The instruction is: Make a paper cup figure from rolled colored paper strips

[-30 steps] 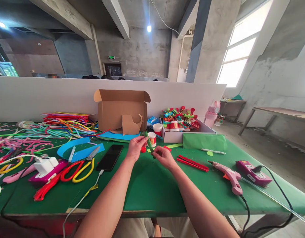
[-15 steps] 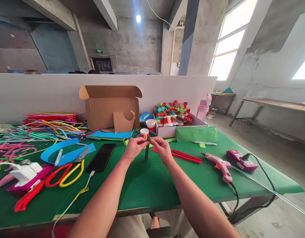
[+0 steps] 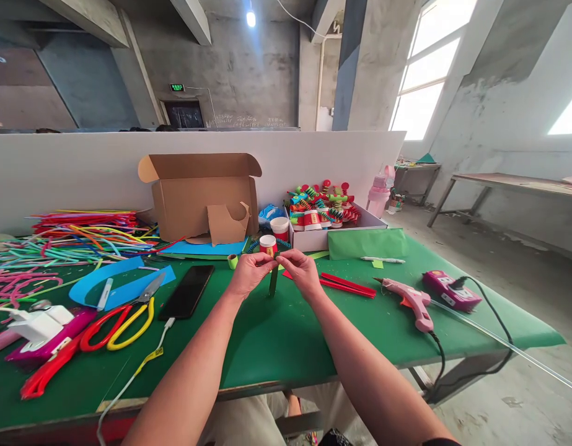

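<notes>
Between my two hands, at the middle of the table, a narrow dark green strip (image 3: 272, 284) hangs downward, its upper end at my fingertips. My left hand (image 3: 249, 272) pinches that top end from one side. From the other side, my right hand (image 3: 300, 270) pinches it too, fingertips almost touching the left ones. What the top end looks like is mostly hidden by the fingers. Just beyond stands a small red and white paper cup (image 3: 268, 244), with a light green paper roll (image 3: 232, 261) to its left. Red strips (image 3: 348, 285) lie right of my right hand.
Scissors (image 3: 132, 322), a phone (image 3: 188, 292) and a blue paper strip (image 3: 123, 291) lie at left, before piled pipe cleaners (image 3: 85, 235). A cardboard box (image 3: 202, 198) and a box of cup figures (image 3: 313, 238) stand behind. A pink glue gun (image 3: 413, 303) and power strip (image 3: 446, 291) lie right.
The whole view has shifted slightly, so things sit a little higher and further left. Both hands keep their pinch on the green strip, with barely any finger movement.
</notes>
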Tool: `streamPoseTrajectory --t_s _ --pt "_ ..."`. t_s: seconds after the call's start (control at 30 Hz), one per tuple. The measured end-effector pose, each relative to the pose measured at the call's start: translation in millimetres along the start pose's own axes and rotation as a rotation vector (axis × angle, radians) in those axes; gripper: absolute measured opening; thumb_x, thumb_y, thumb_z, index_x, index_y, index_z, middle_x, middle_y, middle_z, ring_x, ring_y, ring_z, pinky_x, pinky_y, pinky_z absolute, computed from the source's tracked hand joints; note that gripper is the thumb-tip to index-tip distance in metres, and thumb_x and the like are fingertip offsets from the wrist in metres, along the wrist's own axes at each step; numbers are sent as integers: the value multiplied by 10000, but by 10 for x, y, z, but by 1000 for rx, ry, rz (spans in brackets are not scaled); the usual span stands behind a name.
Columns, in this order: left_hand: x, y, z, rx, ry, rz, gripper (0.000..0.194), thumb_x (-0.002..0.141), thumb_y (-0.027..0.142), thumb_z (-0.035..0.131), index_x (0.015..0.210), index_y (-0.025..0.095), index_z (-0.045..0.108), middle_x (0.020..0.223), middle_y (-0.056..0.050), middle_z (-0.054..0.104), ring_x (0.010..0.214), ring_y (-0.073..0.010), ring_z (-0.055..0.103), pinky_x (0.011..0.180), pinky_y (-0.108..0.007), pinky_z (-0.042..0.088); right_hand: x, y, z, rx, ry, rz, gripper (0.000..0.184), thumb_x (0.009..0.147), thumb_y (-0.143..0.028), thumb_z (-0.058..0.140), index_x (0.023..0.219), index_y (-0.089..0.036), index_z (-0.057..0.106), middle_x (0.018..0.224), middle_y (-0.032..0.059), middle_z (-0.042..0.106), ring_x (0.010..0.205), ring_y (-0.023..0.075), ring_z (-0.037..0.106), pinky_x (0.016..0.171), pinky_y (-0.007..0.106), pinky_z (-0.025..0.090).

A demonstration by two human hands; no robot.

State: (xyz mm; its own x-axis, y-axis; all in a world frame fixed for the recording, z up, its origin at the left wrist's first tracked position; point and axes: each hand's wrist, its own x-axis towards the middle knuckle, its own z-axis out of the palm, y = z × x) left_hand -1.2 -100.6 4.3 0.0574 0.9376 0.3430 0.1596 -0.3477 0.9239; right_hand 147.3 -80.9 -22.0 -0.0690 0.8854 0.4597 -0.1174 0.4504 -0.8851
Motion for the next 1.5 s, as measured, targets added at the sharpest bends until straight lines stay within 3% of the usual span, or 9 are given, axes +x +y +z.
streamPoseTrajectory --t_s 0.33,0.47,0.57,0.63,0.73,0.8,0.93,1.03,1.5 --pt "24 -198 3 162 -153 41 344 746 512 702 747 172 754 709 -39 702 734 -209 606 690 -295 463 27 -20 -39 26 135 65 289 678 -482 733 697 -195 707 665 16 679 637 162 586 611 284 464" --pt "58 -224 -148 426 -203 87 281 857 416 585 808 193 748 826 -60 724 839 -240 631 797 -360 469 39 -36 -103 -33 18 110 252 643 -446 736 670 -200 685 585 -20 616 552 127 511 537 258 393" --pt "68 -215 -229 729 -124 221 177 855 284 597 755 225 730 858 -69 729 946 -275 619 952 -474 401 34 -53 -139 -153 -129 122 174 595 -347 755 593 -206 654 542 -42 587 532 109 469 529 248 352" --pt "73 -189 -254 803 50 338 118 852 274 620 847 245 735 994 -83 731 1084 -304 577 1043 -533 312 29 -54 -139 -122 -134 165 173 576 -334 769 575 -207 651 535 -42 593 532 109 473 541 251 359" --pt "93 -141 -262 630 444 430 282 841 393 654 1077 244 696 1221 -110 651 1209 -303 505 1080 -505 298 20 -28 -109 117 -27 295 236 553 -388 808 626 -204 681 593 -22 640 563 120 523 581 264 408" --pt "105 -122 -238 381 534 358 411 806 502 671 1101 217 684 1179 -110 648 1129 -278 547 998 -437 394 13 3 -77 267 40 384 296 505 -402 854 651 -199 696 631 -11 660 587 120 545 617 272 431" --pt "74 -104 -93 -100 159 50 538 671 635 738 938 168 731 917 -67 678 844 -210 591 768 -324 451 -5 46 -8 384 71 441 368 427 -423 900 637 -200 697 649 -14 651 597 107 536 656 283 443" --pt "30 -80 29 -300 -41 -46 515 604 609 802 853 160 763 823 -59 691 801 -190 563 743 -303 418 -17 38 26 384 51 420 369 423 -440 901 628 -206 705 667 -14 650 614 109 530 679 292 448" --pt "60 -13 16 -493 130 -97 357 503 461 884 639 157 754 477 39 486 553 -95 389 579 -267 325 -21 47 -13 205 39 387 371 416 -461 905 591 -196 711 578 -19 607 586 119 476 611 287 377"
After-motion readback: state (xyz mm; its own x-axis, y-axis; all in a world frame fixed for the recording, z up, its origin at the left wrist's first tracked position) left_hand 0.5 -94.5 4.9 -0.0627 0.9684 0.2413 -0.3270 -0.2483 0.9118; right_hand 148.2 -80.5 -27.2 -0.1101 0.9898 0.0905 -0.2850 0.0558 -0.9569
